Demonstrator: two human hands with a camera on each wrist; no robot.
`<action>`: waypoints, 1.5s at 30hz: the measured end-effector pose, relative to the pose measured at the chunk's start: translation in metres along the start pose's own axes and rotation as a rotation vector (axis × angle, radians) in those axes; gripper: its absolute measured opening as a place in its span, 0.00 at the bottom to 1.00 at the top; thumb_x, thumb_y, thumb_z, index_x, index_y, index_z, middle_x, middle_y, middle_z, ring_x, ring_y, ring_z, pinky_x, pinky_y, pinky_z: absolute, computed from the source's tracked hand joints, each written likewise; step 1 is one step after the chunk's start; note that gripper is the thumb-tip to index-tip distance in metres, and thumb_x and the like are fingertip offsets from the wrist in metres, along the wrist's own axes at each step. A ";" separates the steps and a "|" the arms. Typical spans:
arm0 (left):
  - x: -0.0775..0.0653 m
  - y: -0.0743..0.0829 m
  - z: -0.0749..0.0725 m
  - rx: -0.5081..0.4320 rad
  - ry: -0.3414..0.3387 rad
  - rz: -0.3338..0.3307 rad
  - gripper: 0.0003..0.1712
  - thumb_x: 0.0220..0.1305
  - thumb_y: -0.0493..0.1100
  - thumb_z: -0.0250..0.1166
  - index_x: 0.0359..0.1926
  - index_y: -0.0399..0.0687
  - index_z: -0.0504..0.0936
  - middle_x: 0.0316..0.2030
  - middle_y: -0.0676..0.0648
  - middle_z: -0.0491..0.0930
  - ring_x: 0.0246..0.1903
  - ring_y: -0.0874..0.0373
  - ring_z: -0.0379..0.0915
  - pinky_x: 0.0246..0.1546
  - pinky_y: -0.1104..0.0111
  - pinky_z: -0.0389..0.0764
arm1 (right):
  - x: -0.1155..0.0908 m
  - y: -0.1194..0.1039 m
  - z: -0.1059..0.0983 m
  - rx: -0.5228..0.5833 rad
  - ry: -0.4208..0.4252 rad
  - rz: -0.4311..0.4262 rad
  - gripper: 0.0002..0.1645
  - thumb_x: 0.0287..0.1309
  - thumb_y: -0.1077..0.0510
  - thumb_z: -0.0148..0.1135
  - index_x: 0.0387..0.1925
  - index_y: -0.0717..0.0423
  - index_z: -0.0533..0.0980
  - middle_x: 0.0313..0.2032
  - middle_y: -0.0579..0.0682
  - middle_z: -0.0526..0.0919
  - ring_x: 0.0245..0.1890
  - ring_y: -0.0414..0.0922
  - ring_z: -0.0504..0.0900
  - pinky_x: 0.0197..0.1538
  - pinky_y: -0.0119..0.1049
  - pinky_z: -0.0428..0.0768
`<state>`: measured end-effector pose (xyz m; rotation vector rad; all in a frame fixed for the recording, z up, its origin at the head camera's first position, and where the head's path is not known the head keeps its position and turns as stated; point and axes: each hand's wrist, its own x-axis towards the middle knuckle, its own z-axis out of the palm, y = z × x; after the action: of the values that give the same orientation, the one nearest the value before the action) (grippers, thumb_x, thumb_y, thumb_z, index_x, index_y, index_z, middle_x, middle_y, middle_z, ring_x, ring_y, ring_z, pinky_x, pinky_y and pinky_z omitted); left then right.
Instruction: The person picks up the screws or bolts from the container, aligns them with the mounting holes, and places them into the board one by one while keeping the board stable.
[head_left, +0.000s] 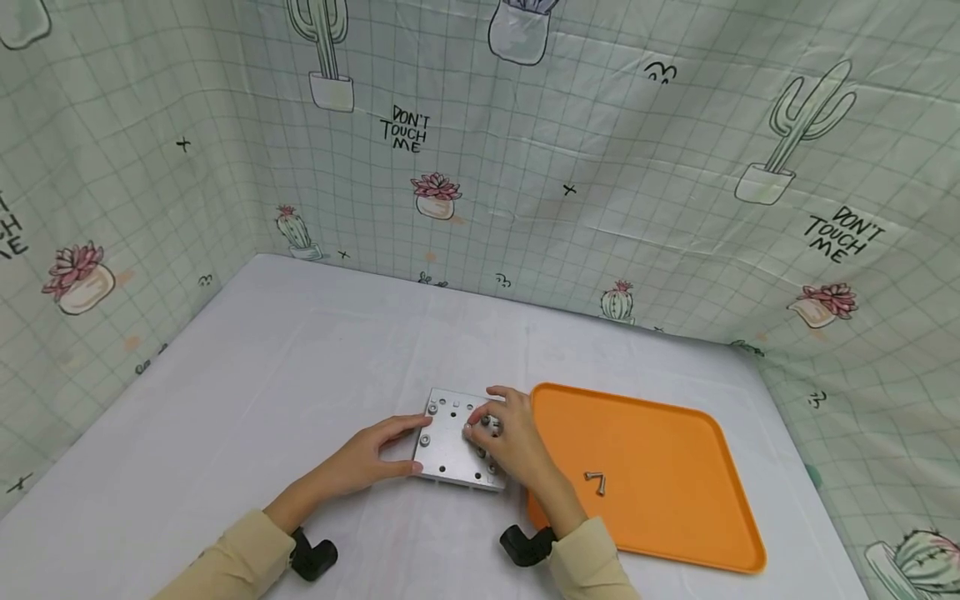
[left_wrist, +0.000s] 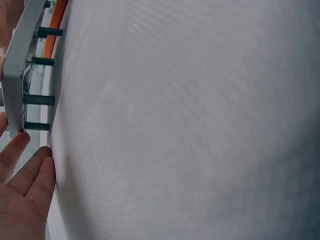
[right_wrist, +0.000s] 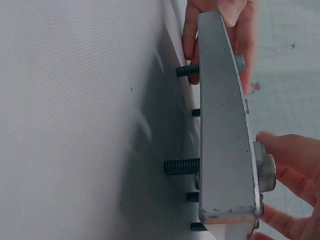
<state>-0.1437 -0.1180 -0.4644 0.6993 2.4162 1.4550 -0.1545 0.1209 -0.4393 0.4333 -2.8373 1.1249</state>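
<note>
A silver metal plate (head_left: 450, 450) with holes stands raised above the white table on threaded screw ends (left_wrist: 40, 100). My left hand (head_left: 367, 454) grips its left edge, the thumb near the front corner. Over the right half, my right hand (head_left: 519, 437) has thumb and forefinger brought together in a pinch at a screw, mostly hidden by the fingers. A knurled socket-head screw (right_wrist: 267, 172) sits close by these fingers in the right wrist view. Along the plate's left side are two more screw heads, one nearer (head_left: 425, 440) and one farther (head_left: 432, 408).
To the right of the plate lies an orange tray (head_left: 660, 521), partly beneath my right forearm. Two loose screws (head_left: 602, 485) rest in it. A white cloth (head_left: 322, 358) covers the table, and a patterned curtain (head_left: 487, 150) hangs behind and at both sides.
</note>
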 end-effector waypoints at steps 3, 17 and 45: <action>-0.001 0.001 0.000 0.001 -0.003 0.005 0.35 0.57 0.51 0.66 0.64 0.50 0.68 0.65 0.43 0.65 0.66 0.45 0.59 0.65 0.54 0.64 | -0.001 0.001 0.001 -0.008 -0.006 0.006 0.03 0.53 0.54 0.66 0.27 0.45 0.79 0.59 0.58 0.69 0.63 0.59 0.59 0.61 0.59 0.66; 0.001 -0.001 0.001 -0.009 -0.006 0.007 0.36 0.56 0.51 0.67 0.64 0.50 0.68 0.65 0.44 0.65 0.66 0.46 0.58 0.65 0.55 0.64 | -0.002 -0.001 -0.003 0.007 -0.008 0.015 0.03 0.55 0.57 0.64 0.28 0.51 0.80 0.58 0.59 0.69 0.61 0.60 0.61 0.60 0.59 0.67; 0.000 0.003 0.000 -0.002 -0.002 -0.032 0.37 0.54 0.52 0.68 0.64 0.54 0.68 0.66 0.47 0.64 0.67 0.48 0.58 0.67 0.56 0.62 | -0.053 0.054 -0.099 -0.060 0.091 0.179 0.08 0.58 0.58 0.62 0.38 0.57 0.79 0.40 0.53 0.76 0.41 0.49 0.73 0.51 0.49 0.77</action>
<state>-0.1427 -0.1170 -0.4617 0.6588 2.4133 1.4435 -0.1233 0.2379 -0.4107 0.1228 -2.8668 1.0533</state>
